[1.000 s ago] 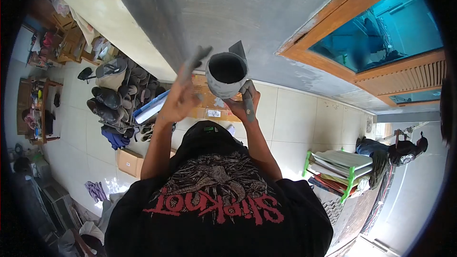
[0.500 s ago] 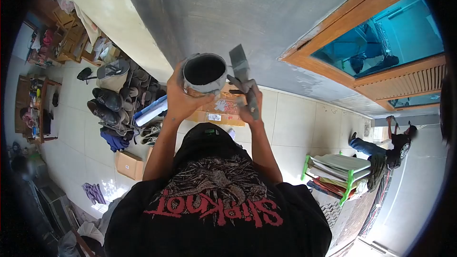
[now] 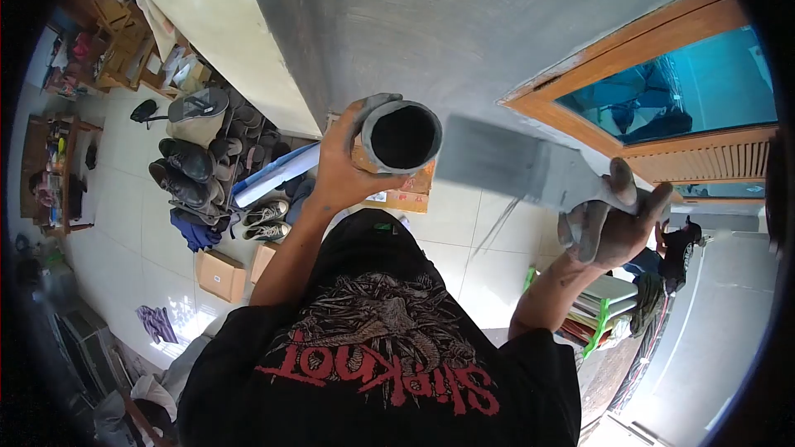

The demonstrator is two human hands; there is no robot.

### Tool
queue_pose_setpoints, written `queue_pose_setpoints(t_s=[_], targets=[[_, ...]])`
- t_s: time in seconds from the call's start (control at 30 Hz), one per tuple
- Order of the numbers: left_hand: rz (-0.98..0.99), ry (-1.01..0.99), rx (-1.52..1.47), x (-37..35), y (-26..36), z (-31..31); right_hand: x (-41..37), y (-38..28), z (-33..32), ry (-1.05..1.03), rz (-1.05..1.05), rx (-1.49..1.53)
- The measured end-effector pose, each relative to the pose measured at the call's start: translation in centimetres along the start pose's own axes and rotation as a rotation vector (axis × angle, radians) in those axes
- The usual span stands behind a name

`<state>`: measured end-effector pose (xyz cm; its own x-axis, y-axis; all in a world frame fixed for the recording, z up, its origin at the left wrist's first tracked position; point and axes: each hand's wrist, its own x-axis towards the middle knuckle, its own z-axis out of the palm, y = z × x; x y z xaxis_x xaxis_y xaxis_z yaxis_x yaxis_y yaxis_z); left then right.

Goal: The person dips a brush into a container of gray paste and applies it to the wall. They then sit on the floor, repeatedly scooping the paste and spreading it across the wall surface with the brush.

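My left hand (image 3: 339, 170) is wrapped round the side of a round, grey-smeared paint pot (image 3: 400, 137) and holds it up in the middle of view. The inside of the pot is dark, so its contents cannot be made out. Out to the right, my right hand (image 3: 613, 223) grips the handle of a wide, flat paintbrush (image 3: 513, 164), its fingers stained grey. The brush's broad end points left toward the pot but stays apart from it, and it is blurred by motion. Ahead rises a grey wall (image 3: 414, 25) with streaky marks.
A wood-framed window (image 3: 662, 99) is at the right of the wall. Shoes (image 3: 186, 161) crowd a rack on the left, near cardboard boxes (image 3: 220, 275). A green-framed rack (image 3: 600, 314) stands at lower right. Another person (image 3: 681, 248) in black is at far right.
My right hand has swung right, away from the pot and nearer the camera, turning the paintbrush sideways. The pot has shifted slightly right in view, still in my left hand.
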<state>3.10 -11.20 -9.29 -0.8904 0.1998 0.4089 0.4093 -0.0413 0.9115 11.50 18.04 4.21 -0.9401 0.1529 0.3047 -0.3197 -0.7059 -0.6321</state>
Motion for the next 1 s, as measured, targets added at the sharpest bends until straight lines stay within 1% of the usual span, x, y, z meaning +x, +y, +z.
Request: queue_pose_setpoints(t_s=[0.03, 0.07, 0.17, 0.23, 0.3, 0.33, 0.4, 0.43, 0.5, 0.6, 0.63, 0.7, 0.73, 0.8, 0.87, 0.97, 1.0], targets=[[-0.003, -0.004, -0.006, 0.1, -0.3, 0.2, 0.7, 0.6, 3.0, -0.084, 0.058, 0.052], [0.002, -0.004, -0.004, 0.2, -0.8, 0.4, 1.0, 1.0, 3.4, 0.047, 0.071, 0.030], [0.016, -0.044, 0.023, 0.6, -0.8, 0.0, 2.0, 2.0, 3.6, 0.114, 0.196, -0.091], [0.022, -0.078, 0.049, 0.8, -0.9, -0.2, 2.8, 2.8, 3.8, 0.077, 0.254, -0.085], [0.032, -0.073, 0.076, 0.9, -1.2, -0.2, 3.1, 3.3, 2.8, 0.096, 0.394, -0.106], [0.028, -0.074, 0.076, 1.0, -1.3, -0.2, 3.3, 3.4, 2.5, 0.100, 0.397, -0.104], [0.001, -0.067, 0.077, 1.4, -1.5, -0.2, 3.6, 3.7, 2.0, 0.026, 0.481, -0.084], [-0.006, -0.071, 0.078, 1.6, -1.6, -0.1, 3.8, 3.9, 1.9, 0.032, 0.484, -0.081], [0.013, 0.005, 0.089, 2.5, -1.9, 0.1, 4.2, 4.4, 2.0, -0.066, 0.450, -0.320], [-0.013, -0.020, 0.022, 4.0, -2.9, 0.0, 5.9, 5.1, 2.4, -0.002, 0.476, -0.311], [0.009, -0.024, 0.033, 4.6, -3.1, 0.0, 6.7, 5.2, 2.6, 0.017, 0.483, -0.307], [-0.016, -0.029, 0.005, 5.7, -3.6, 0.1, 8.5, 5.0, 2.9, -0.114, 0.511, -0.457], [-0.025, -0.019, -0.020, 6.2, -3.7, 0.2, 9.0, 4.9, 2.9, -0.103, 0.514, -0.455], [-0.041, -0.020, -0.004, 6.9, -4.1, 0.3, 10.4, 4.7, 2.8, -0.315, 0.477, -0.571], [0.029, -0.024, -0.057, 7.4, -5.0, 0.4, 12.2, 5.6, 2.9, -0.294, 0.543, -0.621], [0.040, -0.022, -0.010, 7.7, -5.2, 0.6, 12.4, 6.4, 5.2, -0.322, 0.455, -0.514], [0.038, -0.022, -0.011, 7.7, -5.4, 0.7, 12.5, 6.4, 5.6, -0.327, 0.464, -0.477]])
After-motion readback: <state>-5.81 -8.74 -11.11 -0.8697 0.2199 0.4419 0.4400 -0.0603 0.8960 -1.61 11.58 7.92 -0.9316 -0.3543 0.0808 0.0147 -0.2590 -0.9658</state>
